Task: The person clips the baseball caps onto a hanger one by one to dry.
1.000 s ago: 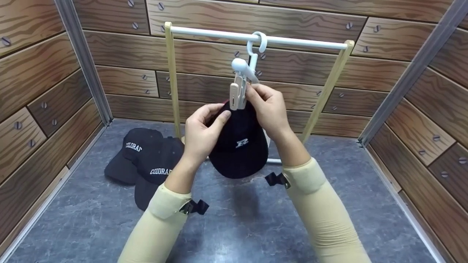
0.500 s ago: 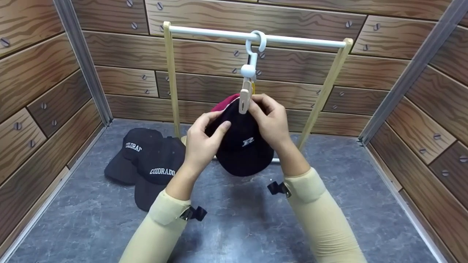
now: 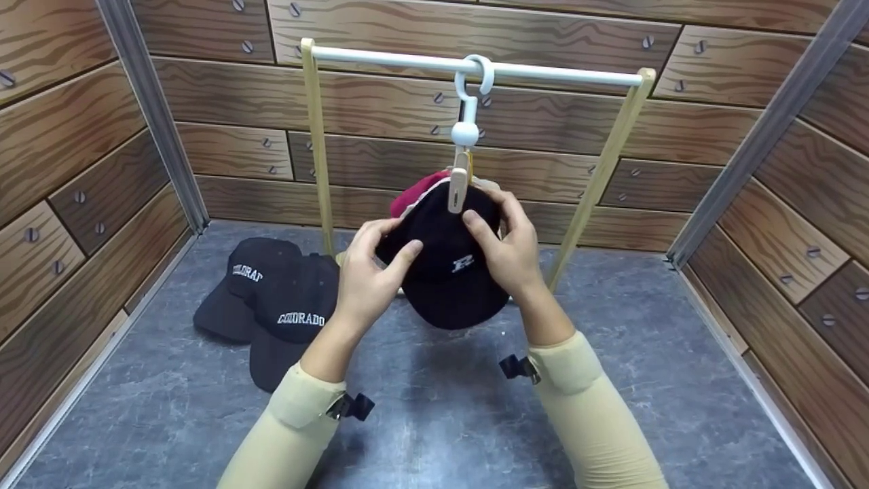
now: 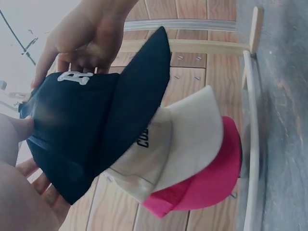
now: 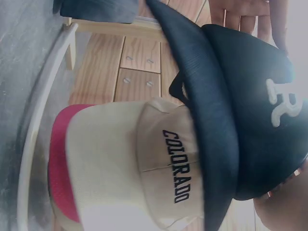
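While both hands hold on to it, a black cap [image 3: 448, 288] with a white letter R on its front hangs in the middle, bill pointing down and toward the near side. The left hand [image 3: 366, 265] grips the cap's left edge, with its thumb in front and its fingers behind. The right hand [image 3: 510, 255] grips the right side the same way, its thumb near the clip. That light brown clip [image 3: 458, 191] sits over the top of the cap (it is hard to tell how tightly it bites). Above it is a white hanger [image 3: 465, 133], and its hook goes over a white bar [image 3: 387, 60]. A wooden post [image 3: 316, 149] stands at the left end of the bar, and another post [image 3: 601, 176] at the right end.

Just behind the black cap are a cream cap [image 5: 103, 159] that says COLORADO and, farther back, a pink cap [image 4: 211, 187]. To the left, two more dark caps [image 3: 288, 299] lie on the gray floor [image 3: 421, 441], the near one partly covering the far one. Both have white letters. Wood-patterned walls [image 3: 380, 27] stand at the left, right and far sides.
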